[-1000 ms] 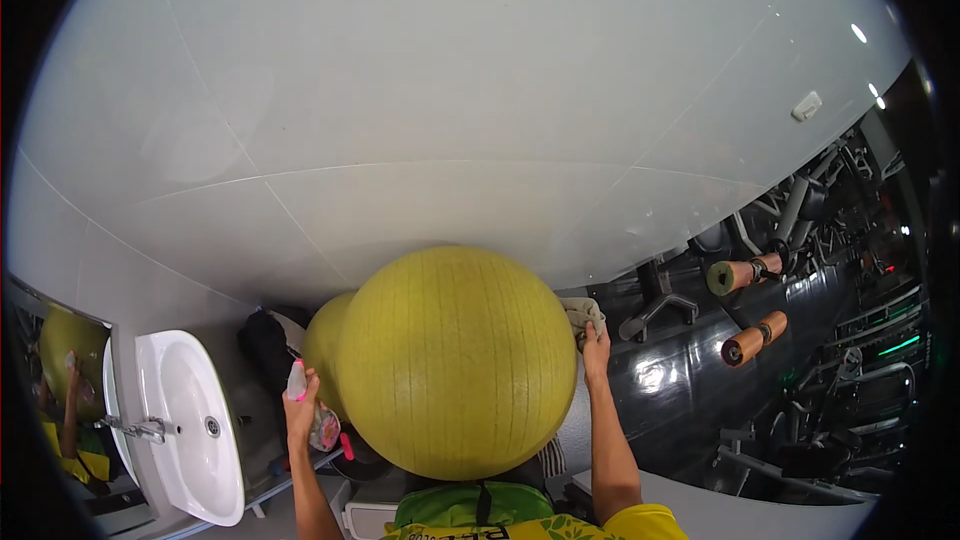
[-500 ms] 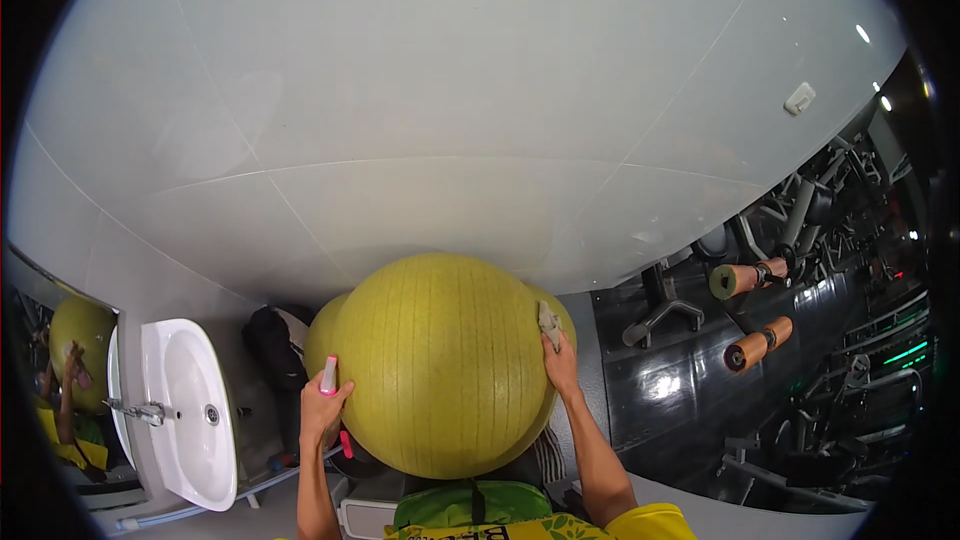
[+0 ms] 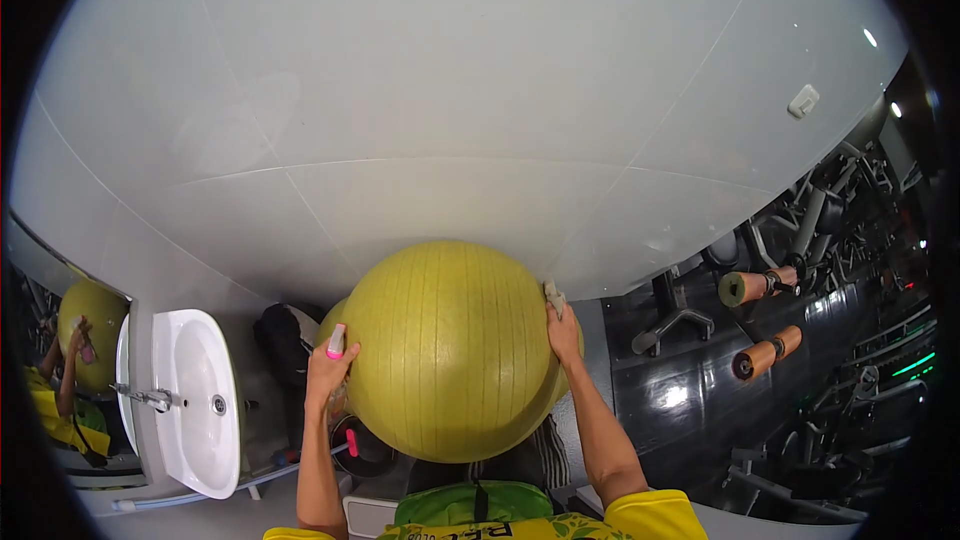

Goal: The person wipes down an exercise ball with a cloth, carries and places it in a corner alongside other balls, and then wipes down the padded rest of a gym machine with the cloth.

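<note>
A big yellow-green exercise ball (image 3: 445,350) is held between my two hands in front of my body. At its left side, my left hand (image 3: 328,372) is closed around what looks like a spray bottle (image 3: 337,341) with a pink and white top, the wrist side of that hand against the ball. My right hand (image 3: 564,332) presses on the ball's right side with a greyish cloth (image 3: 554,298) gripped in its fingers. Part of another yellow-green ball (image 3: 333,318) shows behind the first; most of it is hidden.
On the left is a white sink (image 3: 196,405) with a tap (image 3: 148,397), beside a mirror (image 3: 85,380). A dark bag (image 3: 283,340) lies by the wall (image 3: 430,90). A dark bucket (image 3: 366,452) stands near my left forearm. Gym machines (image 3: 770,240) fill the right.
The held ball and both hands have risen slightly in view, and less of the ball behind shows. My right hand has slid up a little with the cloth. The view has shifted slightly.
</note>
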A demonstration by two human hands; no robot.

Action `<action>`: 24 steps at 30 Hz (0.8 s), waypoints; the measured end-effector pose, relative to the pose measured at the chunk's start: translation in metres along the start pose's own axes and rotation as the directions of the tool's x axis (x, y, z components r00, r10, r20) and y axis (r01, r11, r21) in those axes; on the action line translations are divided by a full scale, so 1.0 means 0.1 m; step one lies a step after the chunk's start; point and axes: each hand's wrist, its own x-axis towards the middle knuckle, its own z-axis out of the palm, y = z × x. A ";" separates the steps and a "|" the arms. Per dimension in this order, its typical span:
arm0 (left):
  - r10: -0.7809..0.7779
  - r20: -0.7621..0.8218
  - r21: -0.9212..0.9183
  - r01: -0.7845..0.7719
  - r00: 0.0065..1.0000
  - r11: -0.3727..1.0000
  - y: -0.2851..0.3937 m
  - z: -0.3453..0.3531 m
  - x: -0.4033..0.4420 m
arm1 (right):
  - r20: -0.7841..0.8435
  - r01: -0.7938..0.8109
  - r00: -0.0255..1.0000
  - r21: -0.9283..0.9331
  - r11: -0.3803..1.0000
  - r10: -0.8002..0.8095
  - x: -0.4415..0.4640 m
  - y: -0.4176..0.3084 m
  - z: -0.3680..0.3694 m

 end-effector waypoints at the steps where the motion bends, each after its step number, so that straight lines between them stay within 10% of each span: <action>1: -0.037 0.041 -0.025 0.038 0.998 0.999 0.03 -0.02 0.01 | -0.028 -0.058 0.998 -0.024 0.998 0.057 0.00 -0.04 -0.01; 18: 0.014 0.032 -0.335 -0.003 0.999 0.942 0.44 -0.44 -0.68 | -0.204 -0.038 0.976 0.182 0.983 0.076 0.05 -0.11 -0.34; 24: 0.098 -0.067 -0.550 -0.118 0.993 0.827 0.87 -0.49 -1.12 | -0.232 0.007 0.950 0.682 0.731 0.207 -0.30 -0.21 -0.73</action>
